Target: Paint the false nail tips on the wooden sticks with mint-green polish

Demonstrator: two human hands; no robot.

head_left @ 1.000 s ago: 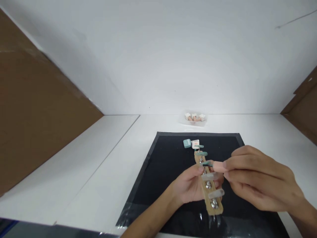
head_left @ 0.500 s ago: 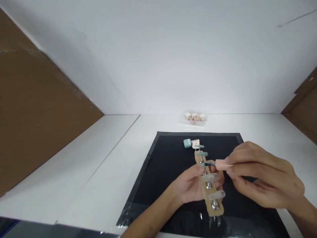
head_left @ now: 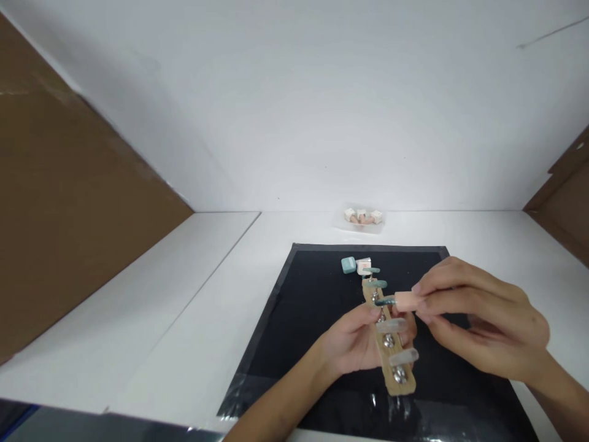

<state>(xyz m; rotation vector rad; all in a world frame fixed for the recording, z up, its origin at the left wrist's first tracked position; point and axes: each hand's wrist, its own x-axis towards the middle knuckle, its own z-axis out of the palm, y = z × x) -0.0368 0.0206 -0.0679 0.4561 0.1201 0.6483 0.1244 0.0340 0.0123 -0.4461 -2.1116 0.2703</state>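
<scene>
My left hand (head_left: 354,344) is closed around a narrow wooden nail tip stand (head_left: 398,383), held tilted above the black mat. Silver metal posts along the stand carry several false nails. Those at the far end, such as this green nail tip (head_left: 376,284), are coloured; the near ones, like this clear nail tip (head_left: 404,356), are unpainted. My right hand (head_left: 488,319) pinches the peach cap of a nail polish brush (head_left: 405,301). Its dark green bristles lie over the middle nail, which they largely cover.
On the black mat (head_left: 276,368), beyond the stand, lie a small teal square bottle (head_left: 348,265) and a white-and-pink bottle (head_left: 364,266). Behind the mat, a clear plastic tray (head_left: 359,228) holds several white-and-peach bottles. Brown panels (head_left: 69,202) flank the white table.
My right hand has shifted a little left with the brush, whose bristles now reach further over the middle nail. The stand in my left hand has risen very slightly.
</scene>
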